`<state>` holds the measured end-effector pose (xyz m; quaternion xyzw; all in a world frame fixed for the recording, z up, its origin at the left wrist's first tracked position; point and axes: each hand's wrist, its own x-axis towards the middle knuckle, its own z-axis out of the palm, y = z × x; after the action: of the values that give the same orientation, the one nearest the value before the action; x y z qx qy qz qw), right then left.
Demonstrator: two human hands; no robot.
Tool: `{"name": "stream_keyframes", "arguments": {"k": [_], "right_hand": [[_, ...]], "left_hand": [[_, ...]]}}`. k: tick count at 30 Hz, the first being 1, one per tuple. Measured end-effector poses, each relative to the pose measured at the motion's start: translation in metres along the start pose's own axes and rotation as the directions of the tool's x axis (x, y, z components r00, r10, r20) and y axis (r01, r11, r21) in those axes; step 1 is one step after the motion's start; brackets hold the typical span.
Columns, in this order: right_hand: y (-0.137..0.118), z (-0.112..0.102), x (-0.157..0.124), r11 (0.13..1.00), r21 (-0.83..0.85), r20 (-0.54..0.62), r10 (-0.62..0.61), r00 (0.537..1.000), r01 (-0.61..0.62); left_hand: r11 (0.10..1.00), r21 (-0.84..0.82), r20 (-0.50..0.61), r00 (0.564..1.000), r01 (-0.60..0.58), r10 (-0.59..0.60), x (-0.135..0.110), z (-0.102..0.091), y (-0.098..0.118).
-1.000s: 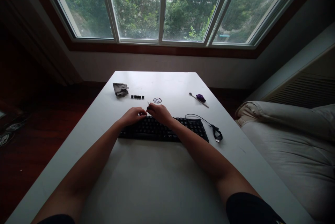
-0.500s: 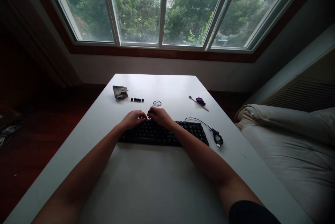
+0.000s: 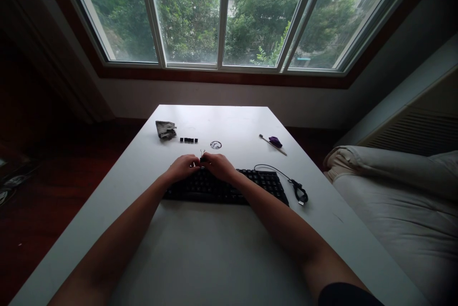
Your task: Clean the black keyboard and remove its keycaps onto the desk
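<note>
A black keyboard (image 3: 200,191) lies across the white table in front of me. Over its far edge my two hands meet, fingers bent inward. Between them is a small black piece (image 3: 203,158) with two thin wire prongs standing up from it; its exact kind is too small to tell. My right hand (image 3: 220,165) is closed on this piece in a pinch. The fingers of my left hand (image 3: 183,167) are closed against its left side, and what they grip is hidden. Beyond the hands sit a row of small black keycaps (image 3: 189,140) and a thin dark ring-shaped item (image 3: 215,145).
A crumpled grey cloth (image 3: 166,129) lies at the table's far left. On the far right are a thin brush (image 3: 274,145) and a purple bundle (image 3: 275,141). The keyboard's coiled USB cable (image 3: 299,191) rests right of it. A pale padded seat (image 3: 390,201) flanks the table.
My hands have come closer together over the keyboard's far edge. The wire prongs now stand up plainly between them. The whole view has shifted slightly, leaving the table things a little lower.
</note>
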<state>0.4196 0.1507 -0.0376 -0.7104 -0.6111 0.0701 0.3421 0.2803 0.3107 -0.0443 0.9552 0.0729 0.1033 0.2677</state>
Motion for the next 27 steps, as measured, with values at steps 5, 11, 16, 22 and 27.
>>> {"name": "stream_keyframes", "arguments": {"k": [5, 11, 16, 22, 27], "right_hand": [[0.005, 0.001, 0.001, 1.0, 0.018, -0.009, -0.003, 1.0, 0.003], [0.012, 0.006, 0.0, 0.999, 0.043, -0.038, 0.013, 0.999, -0.011], [0.014, 0.005, -0.001, 0.992, 0.117, -0.024, 0.05, 0.998, -0.047], [0.018, 0.008, 0.0, 0.978, 0.197, -0.012, 0.067, 0.998, -0.063], [0.017, 0.009, 0.001, 0.979, 0.203, -0.026, 0.021, 0.999, -0.015]], "left_hand": [[0.999, -0.04, 0.004, 1.0, 0.001, -0.001, 0.0, 0.001, -0.002], [0.995, -0.097, 0.005, 1.0, 0.002, -0.002, 0.0, 0.004, -0.008], [0.991, -0.135, 0.021, 1.0, 0.009, -0.006, 0.0, 0.007, -0.012], [0.989, -0.146, 0.024, 1.0, -0.001, 0.004, 0.0, 0.007, -0.015], [0.99, -0.14, 0.027, 1.0, 0.001, 0.003, 0.0, 0.007, -0.014]]}}
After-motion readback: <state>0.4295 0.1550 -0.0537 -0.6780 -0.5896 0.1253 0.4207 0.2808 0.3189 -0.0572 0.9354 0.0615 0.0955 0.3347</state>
